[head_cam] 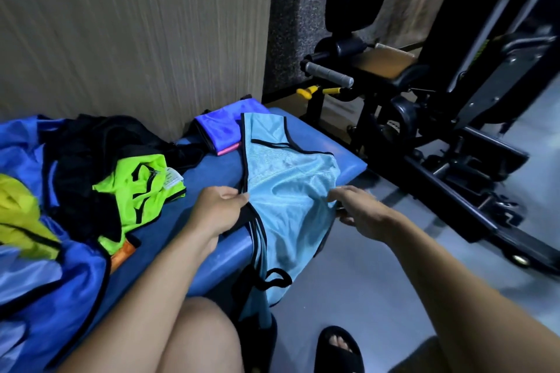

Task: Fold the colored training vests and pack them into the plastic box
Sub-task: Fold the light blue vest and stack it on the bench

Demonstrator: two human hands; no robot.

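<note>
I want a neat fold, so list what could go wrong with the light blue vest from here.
1. The light blue vest hangs over the bench edge; its lower half may drag it off, towards the floor.
2. The left hand pinches one edge and the right hand the other, with wrinkles between, so the fold may come out crooked.

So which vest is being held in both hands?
The light blue vest. The left hand and right hand pinch its sides; the green vest lies untouched.
</note>
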